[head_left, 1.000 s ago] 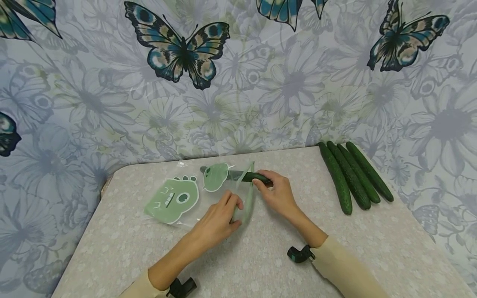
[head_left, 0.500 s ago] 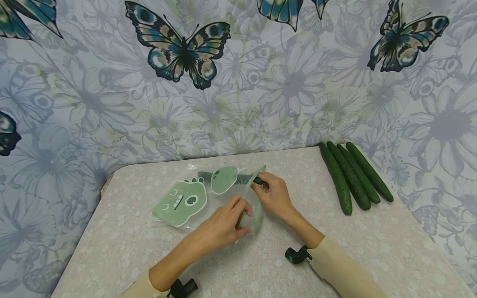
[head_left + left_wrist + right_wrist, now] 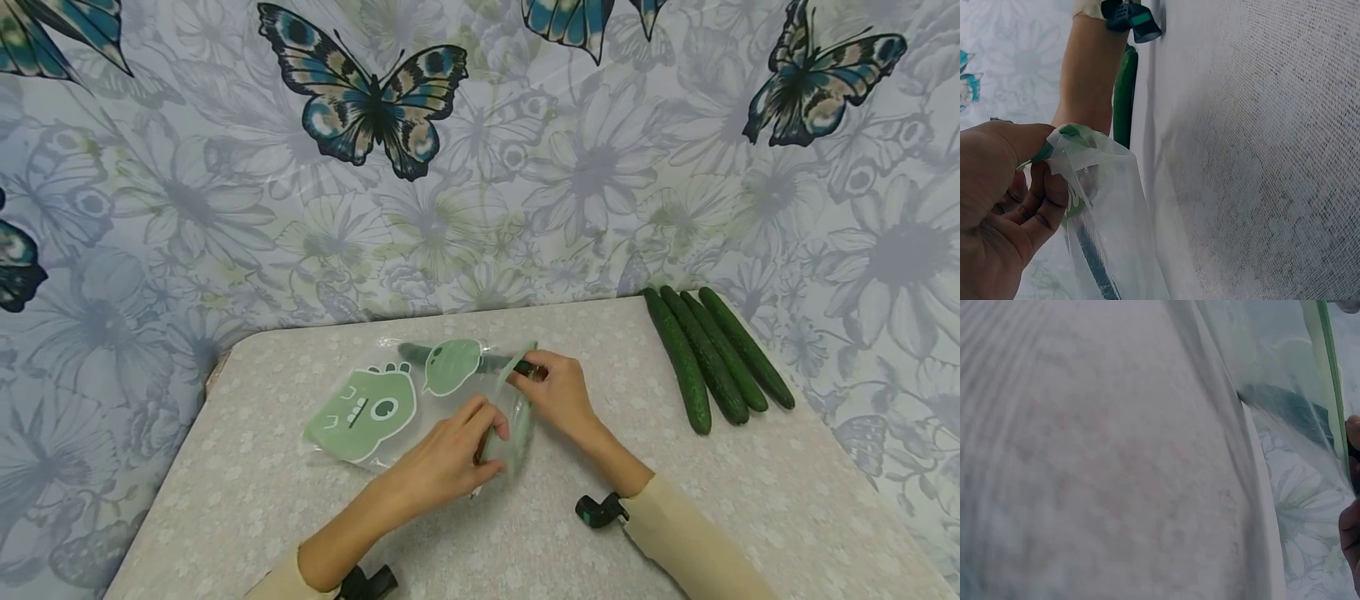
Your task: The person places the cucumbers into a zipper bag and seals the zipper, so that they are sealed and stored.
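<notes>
A clear plastic bag (image 3: 442, 404) with green cartoon prints and a green-edged mouth lies on the table, its mouth facing right. Inside it, along the far side, is a dark green cucumber (image 3: 414, 353); its near end reaches the mouth. My right hand (image 3: 558, 392) grips that end at the bag's edge. With thumb and fingers, my left hand (image 3: 450, 454) pinches the near part of the mouth, and the left wrist view shows the bag's rim (image 3: 1079, 137) between them. In the right wrist view, the cucumber (image 3: 1297, 412) shows through the plastic; only fingertips (image 3: 1350, 531) appear there.
Several whole cucumbers (image 3: 705, 358) lie side by side at the table's right rear. A pale patterned cloth covers the table (image 3: 750, 500). Behind it hangs a butterfly-printed curtain or wall covering (image 3: 570, 208). Both wrists wear a black camera (image 3: 600, 511).
The cucumber has slid left relative to the bag, so less of it sticks out of the mouth. The bag and left hand shifted slightly right, then stayed nearly still.
</notes>
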`<state>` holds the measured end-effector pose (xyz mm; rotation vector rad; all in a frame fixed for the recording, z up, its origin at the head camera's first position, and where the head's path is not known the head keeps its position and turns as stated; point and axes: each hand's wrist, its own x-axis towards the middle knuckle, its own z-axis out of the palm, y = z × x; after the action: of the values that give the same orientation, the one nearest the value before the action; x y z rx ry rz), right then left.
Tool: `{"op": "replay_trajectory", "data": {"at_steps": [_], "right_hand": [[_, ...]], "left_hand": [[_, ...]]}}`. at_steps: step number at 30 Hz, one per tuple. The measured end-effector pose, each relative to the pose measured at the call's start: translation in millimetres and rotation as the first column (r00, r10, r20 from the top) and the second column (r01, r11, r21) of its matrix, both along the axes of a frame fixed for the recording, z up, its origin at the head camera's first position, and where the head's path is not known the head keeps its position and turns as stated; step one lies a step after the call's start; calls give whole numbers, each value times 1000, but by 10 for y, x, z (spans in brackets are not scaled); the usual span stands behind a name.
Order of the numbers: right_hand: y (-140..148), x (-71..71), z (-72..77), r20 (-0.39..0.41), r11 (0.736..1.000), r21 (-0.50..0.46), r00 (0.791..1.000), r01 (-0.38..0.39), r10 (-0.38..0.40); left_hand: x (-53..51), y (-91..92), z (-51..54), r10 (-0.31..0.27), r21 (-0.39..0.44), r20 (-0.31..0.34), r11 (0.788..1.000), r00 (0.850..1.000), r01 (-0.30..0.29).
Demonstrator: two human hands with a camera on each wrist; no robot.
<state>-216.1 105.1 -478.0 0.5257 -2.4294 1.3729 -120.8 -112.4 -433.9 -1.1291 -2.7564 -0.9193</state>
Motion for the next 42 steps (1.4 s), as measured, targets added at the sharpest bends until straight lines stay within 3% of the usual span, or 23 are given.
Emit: {"op": "replay_trajectory", "data": {"at_steps": [15,27,35,42], "right_hand": [[264,54,-8,198,988,130,979,-80,53],[241,6,-154,310,975,159,945,-157,102],[262,37,-140,315,972,206,948,-110,40],[345,123,-116,344,975,139,932,-171,114]], "left_hand": [[-20,-22,-98,58,-54,-29,997,998,-60],[-12,-27,-92,35,-77,6,996,999,-35],[-17,-10,-109,65,-103,35,993,997,-61],[-27,-16,-145,81,-90,14,993,997,-80]]}}
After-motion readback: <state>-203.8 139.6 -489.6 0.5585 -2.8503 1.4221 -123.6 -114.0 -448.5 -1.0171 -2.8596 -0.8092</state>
